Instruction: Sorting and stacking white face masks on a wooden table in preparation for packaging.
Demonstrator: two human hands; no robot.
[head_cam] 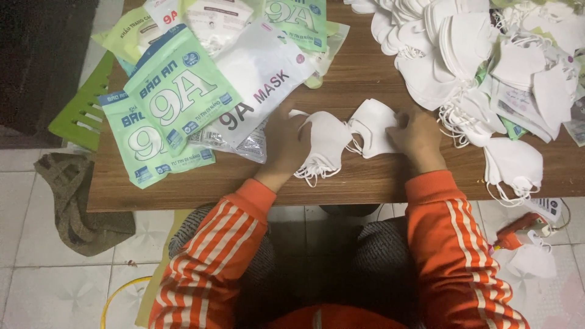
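Note:
On the wooden table (359, 183) my left hand (285, 144) grips a small stack of white face masks (326, 143), thumb on top, with their ear loops hanging toward the front edge. My right hand (419, 137) pinches the edge of a single white mask (373, 125) that lies just to the right of the stack. Both sleeves are orange with white stripes.
A big heap of loose white masks (481, 55) fills the table's right side. Green and white mask packages (183, 91) overlap at the left. On the tiled floor lie a green plastic stool (79, 113), a brown cloth (76, 201) and an orange tool (518, 231).

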